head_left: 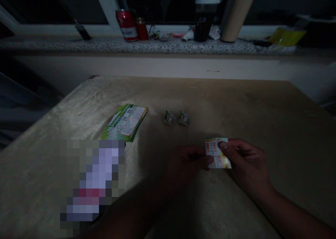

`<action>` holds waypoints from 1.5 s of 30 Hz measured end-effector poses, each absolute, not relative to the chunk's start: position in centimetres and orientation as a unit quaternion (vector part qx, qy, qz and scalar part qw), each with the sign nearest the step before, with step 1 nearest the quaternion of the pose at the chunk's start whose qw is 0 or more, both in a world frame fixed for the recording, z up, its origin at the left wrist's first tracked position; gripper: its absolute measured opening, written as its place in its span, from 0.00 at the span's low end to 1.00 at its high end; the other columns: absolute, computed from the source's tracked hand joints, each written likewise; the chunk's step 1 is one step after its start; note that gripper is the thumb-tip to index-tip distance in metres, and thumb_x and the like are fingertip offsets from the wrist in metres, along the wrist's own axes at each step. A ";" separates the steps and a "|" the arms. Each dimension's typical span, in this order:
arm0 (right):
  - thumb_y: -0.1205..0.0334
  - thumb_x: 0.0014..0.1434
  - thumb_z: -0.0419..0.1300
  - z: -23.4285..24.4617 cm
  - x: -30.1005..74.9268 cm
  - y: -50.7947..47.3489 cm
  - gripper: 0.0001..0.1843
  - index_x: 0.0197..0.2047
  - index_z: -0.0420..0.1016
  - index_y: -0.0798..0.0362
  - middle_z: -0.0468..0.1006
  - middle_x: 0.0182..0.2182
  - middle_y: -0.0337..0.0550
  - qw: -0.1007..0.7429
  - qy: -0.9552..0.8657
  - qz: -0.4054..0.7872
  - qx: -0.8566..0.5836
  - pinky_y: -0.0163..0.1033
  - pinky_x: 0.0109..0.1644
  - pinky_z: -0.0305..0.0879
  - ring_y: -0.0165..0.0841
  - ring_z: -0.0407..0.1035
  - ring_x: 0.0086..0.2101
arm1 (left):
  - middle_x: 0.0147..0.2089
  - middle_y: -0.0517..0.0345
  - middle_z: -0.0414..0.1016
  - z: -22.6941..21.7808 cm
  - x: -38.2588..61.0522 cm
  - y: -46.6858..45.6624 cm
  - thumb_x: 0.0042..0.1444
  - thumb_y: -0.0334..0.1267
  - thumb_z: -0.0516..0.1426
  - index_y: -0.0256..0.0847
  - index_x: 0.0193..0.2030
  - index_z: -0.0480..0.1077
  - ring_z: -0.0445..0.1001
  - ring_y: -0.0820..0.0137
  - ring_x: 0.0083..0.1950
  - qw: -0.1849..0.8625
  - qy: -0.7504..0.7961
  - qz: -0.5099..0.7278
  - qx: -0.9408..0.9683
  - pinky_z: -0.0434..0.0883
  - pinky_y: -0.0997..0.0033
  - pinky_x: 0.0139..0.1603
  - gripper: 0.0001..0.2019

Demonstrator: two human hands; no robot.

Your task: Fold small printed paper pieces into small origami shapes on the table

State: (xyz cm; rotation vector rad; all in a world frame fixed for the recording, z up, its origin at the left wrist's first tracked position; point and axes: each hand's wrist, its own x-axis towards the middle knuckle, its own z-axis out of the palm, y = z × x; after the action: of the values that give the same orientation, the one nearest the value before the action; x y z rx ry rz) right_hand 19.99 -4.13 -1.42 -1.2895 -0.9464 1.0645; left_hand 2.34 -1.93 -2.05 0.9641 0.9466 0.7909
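Between my two hands is a small printed paper card (216,151), white with orange and yellow print, held a little above the table. My left hand (187,162) pinches its lower left edge with thumb and fingers. On the right side, my right hand (244,158) grips it with the thumb on top. Two small clear packets (169,118) with green and white markings lie side by side on the table beyond my hands. A stack of green and white printed leaflets (126,121) lies to their left.
A blurred-out, screen-like object (97,179) lies at the left front of the table (249,102). On the speckled windowsill (105,46) behind stand a red can (127,25), a red lighter-like container (142,29), a dark cup (203,21) and a tan cylinder (239,14).
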 end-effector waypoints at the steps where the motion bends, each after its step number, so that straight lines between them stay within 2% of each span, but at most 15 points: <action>1: 0.53 0.53 0.75 -1.3 19.9 -4.1 0.09 0.31 0.86 0.49 0.86 0.25 0.42 0.573 -0.402 0.455 -0.550 0.35 0.24 0.76 0.35 0.78 0.22 | 0.27 0.57 0.80 -2.0 2.4 -2.0 0.47 0.46 0.70 0.39 0.27 0.80 0.75 0.69 0.30 0.711 0.424 0.360 0.430 0.72 0.68 0.36 0.12; 7: 0.53 0.52 0.76 -1.2 19.8 -4.1 0.10 0.30 0.85 0.49 0.86 0.24 0.42 0.572 -0.384 0.480 -0.543 0.36 0.24 0.77 0.35 0.78 0.21 | 0.24 0.59 0.78 -1.6 2.5 -2.0 0.47 0.43 0.69 0.39 0.23 0.78 0.74 0.71 0.28 0.720 0.412 0.381 0.409 0.72 0.69 0.36 0.11; 15: 0.53 0.53 0.76 -1.3 19.8 -4.2 0.09 0.30 0.85 0.48 0.86 0.26 0.43 0.578 -0.400 0.450 -0.551 0.37 0.26 0.79 0.36 0.79 0.22 | 0.34 0.54 0.84 -2.0 2.3 -1.9 0.48 0.41 0.70 0.38 0.34 0.81 0.79 0.66 0.35 0.701 0.447 0.382 0.404 0.75 0.65 0.41 0.10; 21: 0.53 0.53 0.75 -1.1 19.7 -4.1 0.09 0.30 0.85 0.47 0.86 0.24 0.41 0.578 -0.418 0.438 -0.547 0.37 0.25 0.79 0.36 0.79 0.22 | 0.31 0.56 0.83 -1.5 2.1 -1.9 0.47 0.39 0.69 0.38 0.31 0.81 0.79 0.65 0.35 0.706 0.437 0.392 0.396 0.75 0.64 0.42 0.07; 27: 0.54 0.54 0.75 -1.4 19.9 -4.2 0.08 0.30 0.85 0.47 0.86 0.25 0.41 0.579 -0.409 0.445 -0.547 0.35 0.25 0.78 0.34 0.79 0.22 | 0.31 0.55 0.83 -1.5 2.0 -1.8 0.48 0.42 0.70 0.38 0.30 0.79 0.80 0.65 0.34 0.701 0.436 0.397 0.401 0.77 0.63 0.41 0.10; 32: 0.55 0.53 0.75 -1.1 19.6 -4.1 0.08 0.29 0.86 0.48 0.85 0.23 0.41 0.578 -0.418 0.446 -0.541 0.33 0.25 0.77 0.33 0.79 0.22 | 0.31 0.56 0.83 -1.5 1.9 -1.8 0.50 0.39 0.69 0.39 0.30 0.81 0.79 0.66 0.34 0.699 0.428 0.411 0.399 0.76 0.65 0.41 0.06; 39: 0.57 0.54 0.75 -1.3 19.7 -4.0 0.06 0.29 0.86 0.47 0.85 0.23 0.39 0.574 -0.428 0.441 -0.541 0.30 0.24 0.76 0.31 0.78 0.21 | 0.34 0.53 0.84 -1.8 2.1 -1.7 0.46 0.41 0.72 0.37 0.33 0.80 0.80 0.67 0.35 0.717 0.431 0.391 0.383 0.76 0.66 0.40 0.12; 45: 0.58 0.55 0.75 -1.7 19.8 -4.1 0.05 0.30 0.86 0.47 0.86 0.24 0.39 0.576 -0.431 0.451 -0.528 0.31 0.25 0.76 0.31 0.78 0.22 | 0.29 0.57 0.82 -1.5 1.9 -1.6 0.48 0.40 0.70 0.37 0.29 0.80 0.78 0.69 0.31 0.705 0.428 0.414 0.385 0.75 0.67 0.39 0.09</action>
State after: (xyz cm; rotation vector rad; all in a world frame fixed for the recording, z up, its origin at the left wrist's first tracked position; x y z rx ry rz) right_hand 19.82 -4.10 -1.70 -1.2371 -1.0082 1.0557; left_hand 1.93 -1.63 -1.50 0.8567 0.9510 0.9201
